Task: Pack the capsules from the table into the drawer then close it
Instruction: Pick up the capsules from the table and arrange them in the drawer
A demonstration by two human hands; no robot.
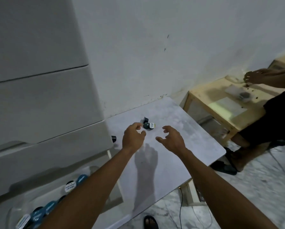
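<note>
Reaching both empty hands, left hand (133, 138) nearer, fingers (137, 126) spread, toward small dark round capsules (148, 125) clustered just beyond on pale marble surface (179, 146), right hand (172, 139) spread alongside.

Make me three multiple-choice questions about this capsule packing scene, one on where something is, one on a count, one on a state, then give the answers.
1. Where does the lone dark capsule lie?
A. at the table's left edge, beside the cabinet
B. on the floor
C. on the wooden bench

2. How many capsules sit clustered ahead of the hands?
A. one
B. three
C. six

3. What state is the drawer in?
A. shut
B. open, capsules inside
C. open, bare

Answers: 1 A, it rests on the table by the cabinet. 2 B, three are bunched together. 3 B, blue and white lids show inside. The left hand and right hand are open and hold nothing.
</note>
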